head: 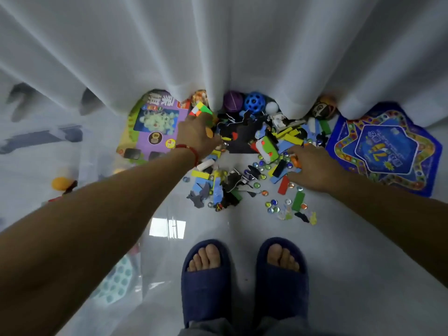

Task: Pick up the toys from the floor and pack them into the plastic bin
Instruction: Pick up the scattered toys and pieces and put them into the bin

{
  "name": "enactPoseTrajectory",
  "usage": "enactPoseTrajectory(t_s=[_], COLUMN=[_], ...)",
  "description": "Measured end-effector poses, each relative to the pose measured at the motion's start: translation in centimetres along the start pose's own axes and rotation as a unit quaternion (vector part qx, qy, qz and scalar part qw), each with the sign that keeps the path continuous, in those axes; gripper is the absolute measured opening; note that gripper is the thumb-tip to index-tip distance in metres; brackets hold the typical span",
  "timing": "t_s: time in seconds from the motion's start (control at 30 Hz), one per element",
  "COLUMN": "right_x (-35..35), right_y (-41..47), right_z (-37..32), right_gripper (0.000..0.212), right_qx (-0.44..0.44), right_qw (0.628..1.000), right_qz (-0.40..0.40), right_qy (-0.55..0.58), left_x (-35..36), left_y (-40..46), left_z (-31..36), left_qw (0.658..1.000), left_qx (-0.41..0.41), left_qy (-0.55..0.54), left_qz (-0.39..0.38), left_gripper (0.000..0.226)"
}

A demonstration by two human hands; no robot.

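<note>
Where the white curtain (218, 44) hangs across the top half of the frame, its hem meets a glossy pale floor (230, 226), and toys (254, 166) lie heaped at centre: coloured blocks, glass marbles, dark jigsaw scraps. Balls line the hem, a purple ball (232, 101) beside a blue holed ball (254, 103). A purple box (152, 127) lies left of the heap, and a blue star-shaped game board (385, 151) lies at right.

At lower centre stand two feet in navy slippers (244, 280).

A clear plastic bin (72, 190) fills the left edge, largely hidden behind the forearm; through its wall show an orange ball (60, 183) and a teal dimpled piece (118, 280).

Wearing a red string at the wrist, the left hand (196, 137) reaches over the heap's upper left with a colour cube (200, 109) at its fingertips and something orange under the palm; its fingers are curled, though the exact grip cannot be told. Over the heap's right side the right hand (312, 168) has its fingers bent round a small orange piece (296, 161).
</note>
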State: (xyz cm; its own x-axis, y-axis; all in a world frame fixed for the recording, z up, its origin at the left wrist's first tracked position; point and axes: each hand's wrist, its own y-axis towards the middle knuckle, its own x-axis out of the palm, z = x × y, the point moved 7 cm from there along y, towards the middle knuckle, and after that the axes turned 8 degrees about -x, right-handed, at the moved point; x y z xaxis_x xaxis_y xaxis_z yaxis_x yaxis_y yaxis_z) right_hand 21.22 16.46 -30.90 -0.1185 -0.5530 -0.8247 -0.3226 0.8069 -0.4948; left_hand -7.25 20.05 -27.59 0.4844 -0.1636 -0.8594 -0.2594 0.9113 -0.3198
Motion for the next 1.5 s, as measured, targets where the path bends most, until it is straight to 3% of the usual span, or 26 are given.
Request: enactPoseTrajectory(t_s=[0.13, 0.27, 0.4, 0.6, 0.7, 0.8, 0.87, 0.9, 0.97, 1.03, 1.1, 1.2, 1.33, 1.5], right_x=[-0.2, 0.3, 1.3, 0.8, -1.2, -4.1, -6.1, -7.1, -8.8, -10.9, -12.7, -13.4, -10.2, -7.1], right_y=[1.9, 5.2, 8.1, 8.4, 6.4, 3.4, 1.0, -0.4, -3.4, -6.5, -9.9, -14.5, -17.0, -16.2], right_z=[-1.5, -3.7, -4.4, -4.0, -4.0, -5.0, -6.2, -7.1, -10.4, -14.7, -19.2, -26.2, -35.5, -43.4], right_gripper=[0.064, 0.073, 0.066, 0.06, 0.059, 0.06, 0.054, 0.049, 0.039, 0.022, 0.016, 0.022, 0.018, 0.029], right_qx=[-0.06, -0.077, -0.076, -0.086, -0.089, -0.09, -0.049, -0.017, 0.027, 0.015, -0.021, -0.068, -0.102, -0.05], right_qw=[0.991, 0.987, 0.989, 0.988, 0.985, 0.984, 0.977, 0.961, 0.895, 0.841, 0.821, 0.828, 0.806, 0.728], right_qz=[0.074, 0.096, 0.1, 0.129, 0.144, 0.121, 0.085, 0.065, -0.001, -0.066, -0.129, -0.203, -0.244, -0.22], right_qy=[-0.099, -0.1, -0.074, -0.018, 0.014, 0.098, 0.191, 0.27, 0.446, 0.537, 0.556, 0.519, 0.53, 0.647], left_x=[1.5, 3.0, 2.4, -1.2, -4.3, -7.0, -8.6, -9.5, -11.6, -14.2, -16.5, -18.2, -17.0, -17.2], left_y=[5.1, 8.7, 9.5, 4.4, 0.0, -5.3, -9.0, -11.0, -14.8, -18.3, -21.4, -25.7, -31.3, -33.9], left_z=[1.2, 0.4, 0.2, 0.8, 0.1, -1.8, -3.6, -4.4, -5.6, -6.8, -9.2, -14.0, -21.0, -24.2], left_qw=[0.993, 0.992, 0.995, 0.988, 0.983, 0.97, 0.942, 0.927, 0.925, 0.922, 0.886, 0.807, 0.723, 0.674], left_qx=[0.034, 0.002, 0.023, 0.096, 0.073, 0.018, -0.047, -0.067, -0.062, -0.049, -0.076, -0.153, -0.279, -0.282], left_qy=[0.102, 0.125, 0.075, -0.025, -0.106, -0.211, -0.322, -0.362, -0.371, -0.38, -0.451, -0.56, -0.62, -0.678], left_qz=[0.038, 0.028, 0.057, 0.117, 0.134, 0.121, 0.085, 0.068, 0.057, 0.06, 0.074, 0.107, 0.121, 0.081], left_gripper=[0.061, 0.055, 0.043, 0.045, 0.044, 0.041, 0.037, 0.036, 0.035, 0.031, 0.026, 0.026, 0.027, 0.01])
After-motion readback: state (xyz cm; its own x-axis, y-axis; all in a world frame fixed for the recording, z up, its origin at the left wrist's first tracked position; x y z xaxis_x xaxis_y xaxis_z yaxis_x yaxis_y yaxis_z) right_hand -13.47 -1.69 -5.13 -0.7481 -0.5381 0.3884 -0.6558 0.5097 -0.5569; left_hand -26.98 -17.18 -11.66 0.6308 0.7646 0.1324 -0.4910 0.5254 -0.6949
